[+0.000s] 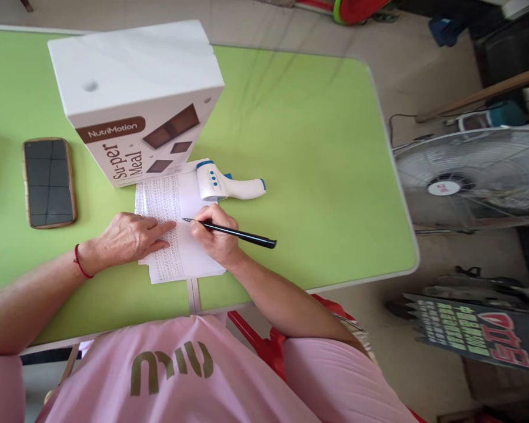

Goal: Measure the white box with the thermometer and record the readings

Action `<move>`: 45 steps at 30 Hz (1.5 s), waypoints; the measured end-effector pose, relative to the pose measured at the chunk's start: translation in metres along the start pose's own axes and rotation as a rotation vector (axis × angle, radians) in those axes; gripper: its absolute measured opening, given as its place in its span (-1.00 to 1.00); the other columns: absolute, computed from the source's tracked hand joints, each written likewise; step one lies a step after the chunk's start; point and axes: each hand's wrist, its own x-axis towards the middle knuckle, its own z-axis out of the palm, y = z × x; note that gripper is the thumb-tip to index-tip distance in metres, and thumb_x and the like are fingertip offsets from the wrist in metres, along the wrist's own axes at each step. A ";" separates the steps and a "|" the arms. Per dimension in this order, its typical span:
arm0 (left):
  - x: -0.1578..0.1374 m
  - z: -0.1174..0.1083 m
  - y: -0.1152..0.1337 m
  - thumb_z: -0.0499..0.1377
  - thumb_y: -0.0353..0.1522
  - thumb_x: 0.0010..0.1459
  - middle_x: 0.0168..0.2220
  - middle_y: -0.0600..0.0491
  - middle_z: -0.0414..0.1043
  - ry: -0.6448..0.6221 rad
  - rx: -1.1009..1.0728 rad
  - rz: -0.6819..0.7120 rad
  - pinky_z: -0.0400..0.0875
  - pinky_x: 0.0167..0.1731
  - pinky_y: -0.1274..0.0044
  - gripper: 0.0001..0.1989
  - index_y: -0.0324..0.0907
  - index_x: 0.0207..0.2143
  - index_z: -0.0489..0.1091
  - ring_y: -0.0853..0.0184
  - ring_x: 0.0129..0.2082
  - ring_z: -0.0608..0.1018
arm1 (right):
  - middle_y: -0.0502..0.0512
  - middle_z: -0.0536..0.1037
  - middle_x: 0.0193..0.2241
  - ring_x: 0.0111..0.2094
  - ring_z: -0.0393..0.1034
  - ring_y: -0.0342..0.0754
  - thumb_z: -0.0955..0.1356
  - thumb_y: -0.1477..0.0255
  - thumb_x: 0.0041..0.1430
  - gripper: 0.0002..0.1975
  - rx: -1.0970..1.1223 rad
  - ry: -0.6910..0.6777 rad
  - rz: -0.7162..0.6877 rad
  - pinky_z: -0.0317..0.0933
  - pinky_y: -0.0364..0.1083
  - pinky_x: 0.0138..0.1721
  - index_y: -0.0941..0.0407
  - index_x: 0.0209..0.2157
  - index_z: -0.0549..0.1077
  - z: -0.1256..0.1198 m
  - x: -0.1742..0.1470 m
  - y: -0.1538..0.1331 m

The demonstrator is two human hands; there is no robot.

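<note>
My right hand (217,233) is closed around a black pen (247,236), its tip at the paper near the end of the written lines. Flat on the left part of the sheets lies my left hand (130,238), fingers stretched out and index finger pointing toward the pen tip. The stack of paper (198,258) carries dense handwriting on its left side, while the right side is blank. A white and blue infrared thermometer (229,183) rests across the top right of the paper. Behind the sheets stands a white NutriMotion box (141,76), touching or overlapping their upper edge.
A smartphone (50,182) in a brown case lies left of the box on the green table (326,164). Beyond the table's right edge stands a large fan (445,188). A dark printed sign (471,332) is at lower right, and a red chair (264,341) shows beside my body.
</note>
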 end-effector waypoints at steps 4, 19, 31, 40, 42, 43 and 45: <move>0.000 0.000 0.000 -0.03 -0.17 0.42 -0.47 0.10 0.45 -0.027 -0.004 -0.008 0.15 -0.65 0.52 -0.64 -0.18 0.05 0.37 0.37 -0.60 0.47 | -0.14 0.26 -0.63 -0.61 0.16 -0.20 0.33 0.46 0.15 -0.82 -0.030 0.003 0.017 0.14 -0.17 -0.55 0.05 -0.48 0.22 -0.001 -0.001 0.002; 0.000 0.000 -0.001 -0.01 -0.17 0.41 -0.45 0.08 0.47 -0.030 -0.001 -0.007 0.16 -0.64 0.53 -0.64 -0.18 0.06 0.37 0.37 -0.58 0.49 | -0.13 0.28 -0.63 -0.61 0.18 -0.20 0.32 0.45 0.15 -0.80 -0.033 -0.007 0.014 0.14 -0.16 -0.54 0.05 -0.50 0.21 -0.002 0.000 0.000; 0.001 0.000 0.000 -0.08 -0.18 0.44 -0.49 0.12 0.44 0.047 -0.003 0.012 0.16 -0.67 0.49 -0.63 -0.20 0.03 0.38 0.33 -0.63 0.46 | -0.14 0.29 -0.62 -0.61 0.18 -0.21 0.35 0.47 0.14 -0.83 -0.045 -0.010 -0.001 0.16 -0.18 -0.54 0.05 -0.46 0.26 0.000 -0.003 0.003; 0.000 0.000 0.003 -0.03 -0.17 0.41 -0.50 0.11 0.42 0.017 0.024 -0.017 0.12 -0.67 0.48 -0.64 -0.19 0.00 0.40 0.31 -0.64 0.45 | -0.12 0.32 -0.59 -0.57 0.23 -0.19 0.35 0.49 0.17 -0.84 -0.006 0.047 -0.009 0.19 -0.16 -0.52 0.05 -0.44 0.27 -0.002 -0.002 0.000; 0.001 -0.002 0.005 0.01 -0.15 0.39 -0.51 0.11 0.41 -0.009 0.059 -0.049 0.08 -0.67 0.49 -0.65 -0.17 0.01 0.41 0.30 -0.63 0.45 | -0.10 0.36 -0.55 -0.56 0.24 -0.20 0.35 0.50 0.18 -0.88 -0.030 0.066 -0.049 0.20 -0.17 -0.51 0.06 -0.38 0.30 -0.004 0.000 -0.004; 0.001 -0.004 0.006 0.03 -0.14 0.38 -0.51 0.10 0.41 -0.022 0.075 -0.067 0.07 -0.67 0.49 -0.65 -0.16 0.01 0.41 0.30 -0.63 0.46 | -0.09 0.39 -0.52 -0.54 0.27 -0.20 0.35 0.51 0.19 -0.91 -0.052 0.071 -0.089 0.22 -0.17 -0.50 0.06 -0.34 0.33 -0.006 0.001 -0.007; 0.002 -0.005 0.007 0.07 -0.13 0.37 -0.50 0.10 0.41 -0.046 0.098 -0.103 0.06 -0.66 0.50 -0.65 -0.13 0.03 0.41 0.30 -0.61 0.46 | -0.04 0.43 -0.45 -0.48 0.32 -0.19 0.34 0.57 0.18 -0.88 -0.118 0.073 -0.205 0.26 -0.17 -0.45 0.08 -0.26 0.38 -0.009 0.005 -0.010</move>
